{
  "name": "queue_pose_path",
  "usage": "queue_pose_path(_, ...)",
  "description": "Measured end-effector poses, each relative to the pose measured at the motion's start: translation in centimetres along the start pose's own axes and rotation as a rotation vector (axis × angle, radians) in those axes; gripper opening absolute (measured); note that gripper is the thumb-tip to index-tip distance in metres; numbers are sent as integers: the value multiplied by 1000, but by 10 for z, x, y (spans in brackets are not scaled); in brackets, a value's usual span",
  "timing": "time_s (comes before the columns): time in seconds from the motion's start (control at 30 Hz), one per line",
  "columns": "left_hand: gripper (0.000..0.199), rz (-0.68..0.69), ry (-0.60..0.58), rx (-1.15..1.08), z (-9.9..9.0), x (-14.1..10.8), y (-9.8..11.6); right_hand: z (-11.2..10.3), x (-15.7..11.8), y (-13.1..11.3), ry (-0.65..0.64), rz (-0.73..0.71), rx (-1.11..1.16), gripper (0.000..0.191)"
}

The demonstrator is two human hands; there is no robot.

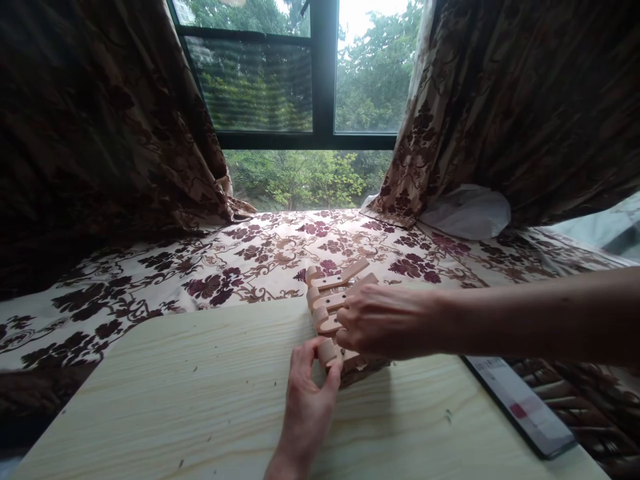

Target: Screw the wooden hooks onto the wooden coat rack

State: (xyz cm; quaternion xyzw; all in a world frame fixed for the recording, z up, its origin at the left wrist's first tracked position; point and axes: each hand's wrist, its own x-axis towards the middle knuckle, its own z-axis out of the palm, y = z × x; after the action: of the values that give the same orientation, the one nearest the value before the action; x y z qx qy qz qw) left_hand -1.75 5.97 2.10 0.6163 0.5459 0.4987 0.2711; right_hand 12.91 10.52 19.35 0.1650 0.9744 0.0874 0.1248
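Observation:
Several light wooden strips with dark holes and rounded end blocks point(330, 303) lie in a row at the far edge of the pale wooden board. My left hand point(310, 387) has thumb and fingers closed around the rounded wooden block point(327, 352) at the near end of the row. Over the strips, my right hand point(385, 320) reaches in from the right with its fingers curled. Its fingertips are at the strips, and what they hold is hidden. Below the hands, a dark underside of the wooden pieces shows in part.
The wood-grain board point(200, 380) bears small dark crumbs. On its right edge rests a flat tablet-like panel point(523, 407) with a dark rim. Behind lies a flowered cloth point(280, 247), with a white bag point(467, 212), patterned curtains point(430, 127) and a window.

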Motion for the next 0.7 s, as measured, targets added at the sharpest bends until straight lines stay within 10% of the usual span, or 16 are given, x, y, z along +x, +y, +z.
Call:
queue_pose_path(0.27, 27, 9, 17, 3, 0, 0, -1, -12, 6, 1, -189, 397, 201, 19)
queue_pose_path(0.53, 27, 18, 25, 1, 0, 0, 0, -6, -1, 2, -21, -38, -90, 27)
queue_pose_path(0.7, 27, 14, 31, 3, 1, 0, 1, 4, -1, 2, -3, 40, -5, 26)
